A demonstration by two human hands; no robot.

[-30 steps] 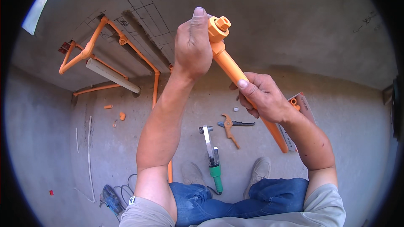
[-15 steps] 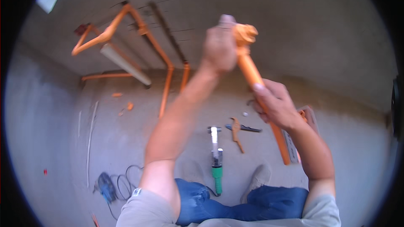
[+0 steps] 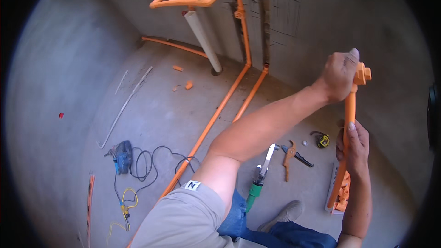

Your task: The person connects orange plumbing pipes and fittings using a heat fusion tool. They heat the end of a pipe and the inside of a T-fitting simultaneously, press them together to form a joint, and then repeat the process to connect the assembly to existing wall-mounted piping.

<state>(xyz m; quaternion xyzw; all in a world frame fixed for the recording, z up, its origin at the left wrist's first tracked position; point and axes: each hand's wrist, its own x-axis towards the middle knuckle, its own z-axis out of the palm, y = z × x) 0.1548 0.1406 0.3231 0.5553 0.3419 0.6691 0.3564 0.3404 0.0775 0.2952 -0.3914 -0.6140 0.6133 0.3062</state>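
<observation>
At left, blue corded power tool (image 3: 122, 156) and looped black cable (image 3: 157, 170) on the floor (image 3: 156, 115), a likely snag for a careless step; next, green-handled pipe welder (image 3: 255, 188), liable to burn if hot and brushed in passing. Farther right, orange-handled pipe cutter (image 3: 289, 158), then box (image 3: 333, 172) of orange fittings (image 3: 342, 195) behind the lower end of the orange pipe (image 3: 350, 108), easily knocked by a low swing. Above, left hand (image 3: 341, 76) clamped around the hex-ended fitting (image 3: 362, 74) at the pipe's top, right hand (image 3: 357, 147) apart and wrapped lower around the pipe, with fitting liable to skew if twisted unevenly.
</observation>
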